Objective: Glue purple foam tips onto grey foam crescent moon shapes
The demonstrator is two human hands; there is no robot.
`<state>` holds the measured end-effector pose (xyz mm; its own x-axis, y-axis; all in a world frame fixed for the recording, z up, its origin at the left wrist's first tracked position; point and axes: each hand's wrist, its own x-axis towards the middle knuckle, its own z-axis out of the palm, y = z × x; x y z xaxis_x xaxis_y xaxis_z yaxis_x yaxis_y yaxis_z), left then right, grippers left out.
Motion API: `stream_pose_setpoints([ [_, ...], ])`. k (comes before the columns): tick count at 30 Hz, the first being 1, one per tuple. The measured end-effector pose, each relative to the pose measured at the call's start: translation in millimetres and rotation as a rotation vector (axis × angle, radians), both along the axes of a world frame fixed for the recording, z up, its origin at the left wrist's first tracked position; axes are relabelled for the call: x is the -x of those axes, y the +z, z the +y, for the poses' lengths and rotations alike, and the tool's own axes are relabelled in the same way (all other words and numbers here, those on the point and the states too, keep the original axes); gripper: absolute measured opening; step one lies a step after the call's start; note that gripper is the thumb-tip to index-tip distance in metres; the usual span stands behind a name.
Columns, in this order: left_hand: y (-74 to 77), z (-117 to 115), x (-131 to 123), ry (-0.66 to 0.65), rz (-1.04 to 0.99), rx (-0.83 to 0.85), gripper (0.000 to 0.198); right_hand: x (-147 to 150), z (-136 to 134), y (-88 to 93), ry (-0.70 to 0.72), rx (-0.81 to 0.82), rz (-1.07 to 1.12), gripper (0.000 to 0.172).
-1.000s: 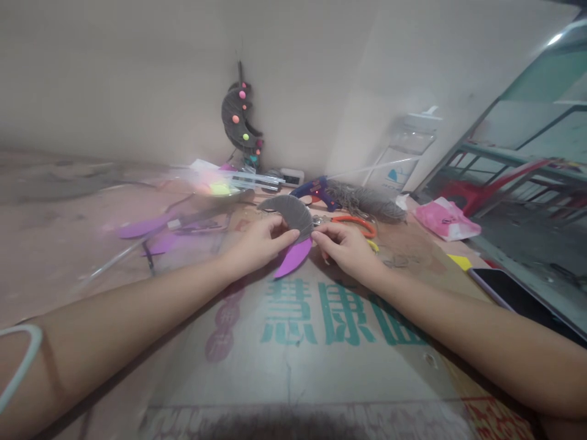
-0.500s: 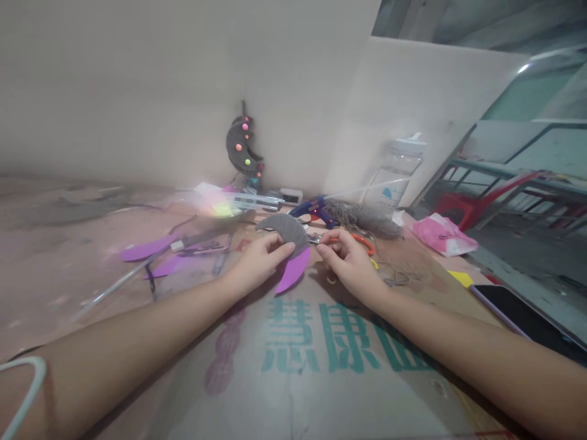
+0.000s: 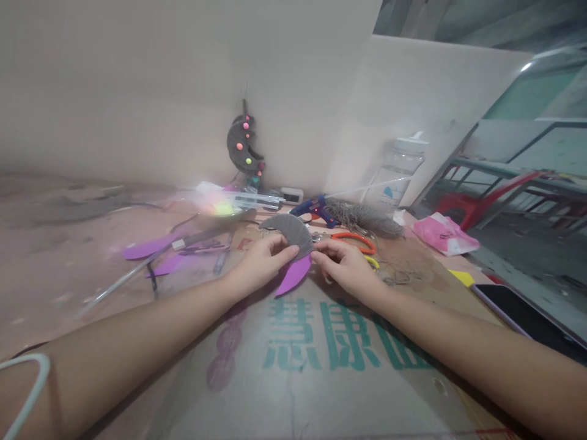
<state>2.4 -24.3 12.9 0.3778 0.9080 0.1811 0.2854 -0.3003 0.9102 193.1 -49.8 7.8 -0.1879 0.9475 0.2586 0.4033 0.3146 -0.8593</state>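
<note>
A crescent shape [image 3: 290,230], purple foam partly wrapped in grey yarn, is held above a flattened cardboard sheet [image 3: 321,366] with green printed characters. My left hand [image 3: 261,261] grips the crescent's inner edge, thumb on top. My right hand [image 3: 345,264] pinches at the crescent's right edge where the grey wrapping ends; a thin strand there is too fine to make out. The unwrapped purple tip [image 3: 293,275] points down toward me.
Behind the hands lie orange-handled scissors [image 3: 355,239], a blue glue gun [image 3: 316,208], a grey yarn bundle [image 3: 367,217] and a water bottle [image 3: 397,168]. Purple foam pieces [image 3: 147,247] lie left. A finished dark crescent with coloured pompoms [image 3: 243,146] leans on the wall. A phone [image 3: 523,308] lies right.
My right hand drew back from the crescent, then returned to its right edge. The crescent stayed in my left hand. The view tilted slightly.
</note>
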Motion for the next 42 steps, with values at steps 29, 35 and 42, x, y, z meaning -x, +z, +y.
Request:
stream_pose_setpoints([
  [29, -6.3, 5, 2, -0.037, 0.009, -0.053, 0.032, -4, -2, 7.9, 0.032, -0.086, -0.137, 0.039],
  [35, -6.3, 6, 2, -0.001, -0.055, 0.008, 0.029, -4, 0, 1.1, 0.010, 0.007, 0.055, 0.026],
  [42, -2.5, 2, 2, -0.047, 0.005, -0.028, 0.029, -2, -3, 4.1, 0.017, 0.022, -0.010, 0.018],
])
